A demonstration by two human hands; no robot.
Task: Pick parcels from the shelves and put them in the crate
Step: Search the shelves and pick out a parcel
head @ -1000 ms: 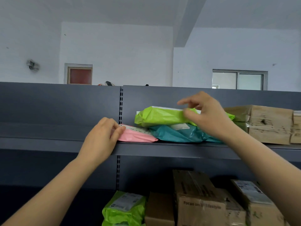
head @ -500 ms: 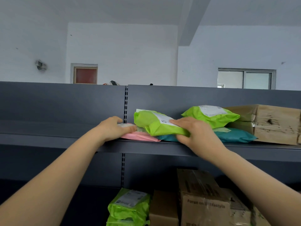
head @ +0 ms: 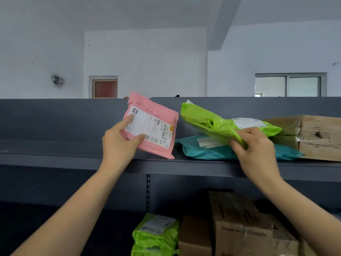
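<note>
1. Pink parcel (head: 156, 130): flat, white label facing out, held tilted by the left hand (head: 120, 145).
2. Lime-green parcel (head: 208, 124): crumpled, slanted, pinched by the right hand (head: 256, 148).
3. Teal parcel (head: 203, 151): flat on the shelf (head: 55, 157).

Holding a pink parcel (head: 158, 145) tilted over the grey shelf (head: 55, 156) in the left hand (head: 120, 143), with the thumb lying across its white label. Pinching the near end of a lime-green parcel (head: 206, 122) in the right hand (head: 258, 150), keeping its far end angled up over a teal parcel (head: 203, 152) lying flat, with a second green parcel (head: 258, 126) behind and a taped cardboard box (head: 321, 137) at the right. Looking past onto stacked green parcels (head: 156, 235) and brown cartons (head: 239, 228) sitting side by side on the level below.
</note>
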